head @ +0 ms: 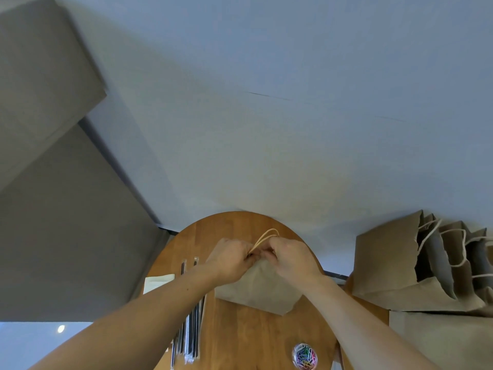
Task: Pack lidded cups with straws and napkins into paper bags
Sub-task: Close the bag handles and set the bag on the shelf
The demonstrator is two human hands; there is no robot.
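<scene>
A brown paper bag (260, 292) stands on the round wooden table (256, 340), its top pressed together. My left hand (231, 259) and my right hand (290, 259) meet at the bag's top edge and both pinch it where the tan twine handles (265, 236) stick up. What lies inside the bag is hidden. Wrapped black straws (188, 335) lie in a row at the table's left edge. A white napkin (157, 283) lies beside them, partly under my left forearm. No cup is in view.
Several more brown paper bags (394, 260) with white twine handles stand open at the right. A clear tub of coloured paper clips (304, 356) sits near the table's front. A pale wall is behind and a grey panel at the left.
</scene>
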